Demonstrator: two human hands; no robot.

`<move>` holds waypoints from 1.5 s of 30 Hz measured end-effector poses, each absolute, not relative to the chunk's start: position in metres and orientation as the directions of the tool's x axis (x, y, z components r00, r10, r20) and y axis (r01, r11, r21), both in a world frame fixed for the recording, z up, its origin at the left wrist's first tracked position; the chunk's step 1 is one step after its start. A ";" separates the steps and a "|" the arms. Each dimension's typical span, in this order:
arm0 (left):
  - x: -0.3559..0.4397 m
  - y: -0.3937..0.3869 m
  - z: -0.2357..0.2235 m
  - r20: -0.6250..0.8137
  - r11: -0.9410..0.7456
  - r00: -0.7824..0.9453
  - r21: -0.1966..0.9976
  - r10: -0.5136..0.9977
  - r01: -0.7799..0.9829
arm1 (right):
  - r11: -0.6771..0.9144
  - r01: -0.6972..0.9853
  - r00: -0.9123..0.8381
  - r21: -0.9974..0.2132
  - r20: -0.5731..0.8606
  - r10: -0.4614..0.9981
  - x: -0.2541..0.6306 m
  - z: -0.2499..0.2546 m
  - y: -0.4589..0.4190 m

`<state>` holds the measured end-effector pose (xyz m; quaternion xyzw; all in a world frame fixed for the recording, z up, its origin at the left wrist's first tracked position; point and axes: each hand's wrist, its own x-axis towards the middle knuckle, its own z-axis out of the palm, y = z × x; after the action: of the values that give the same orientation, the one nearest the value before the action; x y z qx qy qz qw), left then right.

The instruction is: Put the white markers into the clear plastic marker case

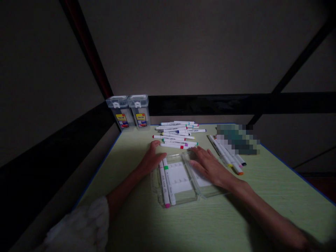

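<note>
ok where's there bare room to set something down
The table is bare in front of the open case, between the forearms; left of the marker pile, in front of the boxes; and between the loose markers and right forearm. It's crowded around the case, the pile and those markers.

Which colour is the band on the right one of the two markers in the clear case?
Green. The band on that marker shows best in the head view.
</note>
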<state>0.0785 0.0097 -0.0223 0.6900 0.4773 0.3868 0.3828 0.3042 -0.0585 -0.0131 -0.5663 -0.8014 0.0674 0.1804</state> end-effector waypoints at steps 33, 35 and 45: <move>0.078 0.010 -0.023 0.158 -0.202 0.173 0.938 0.972 0.282 | 0.399 0.849 -0.319 -0.347 0.264 0.910 0.301 -0.008 -0.055; 0.078 0.010 -0.023 0.175 -0.218 0.173 0.937 0.969 0.272 | 0.406 0.832 -0.319 -0.379 0.273 0.908 0.301 -0.008 -0.054; 0.075 0.016 -0.029 0.222 -0.247 0.132 0.943 0.966 0.222 | 0.404 0.779 -0.338 -0.480 0.222 0.915 0.302 -0.004 -0.057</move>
<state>0.0747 0.0160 -0.0293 0.6376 0.4659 0.4656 0.3995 0.3024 -0.0566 -0.0040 -0.5260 -0.8047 0.1457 0.2335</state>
